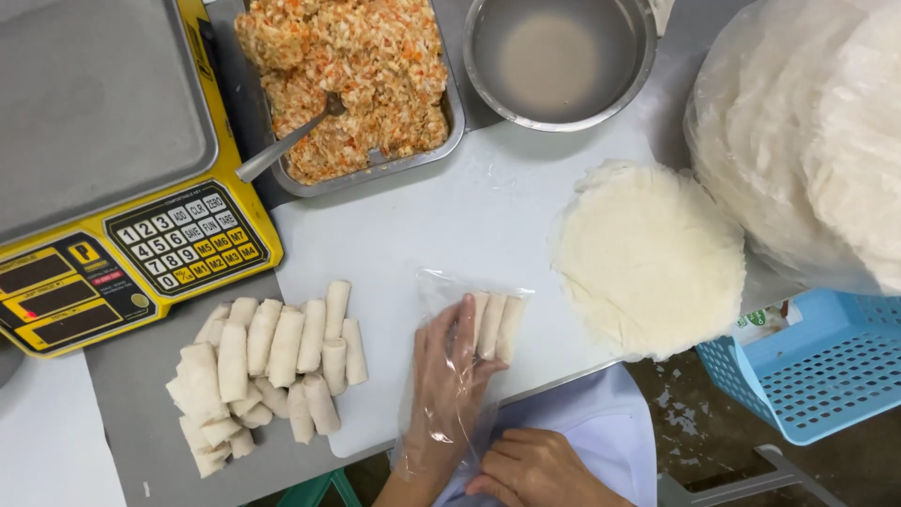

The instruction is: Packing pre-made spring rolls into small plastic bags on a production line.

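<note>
Left hand (449, 371) inside clear plastic bag (450, 376), fingers pressed together against spring rolls (496, 324); right hand (537, 467) pinching bag's mouth.

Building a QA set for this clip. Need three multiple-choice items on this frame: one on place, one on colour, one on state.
1. Where does the pile of rolled spring rolls lie relative to the clear plastic bag?
A. To its left
B. To its right
C. Inside the bowl

2. What colour is the body of the weighing scale?
A. Blue
B. Yellow
C. Red

3. What is the left hand doing?
A. Holding the spoon
B. Resting on the scale
C. Reaching inside the bag

Answers:
1. A: the pile sits left of the bag on the white board.
2. B: the housing around the keypad is yellow.
3. C: the hand shows through the plastic film, beside the rolls in the bag, while the right hand grips the bag's mouth.
</note>
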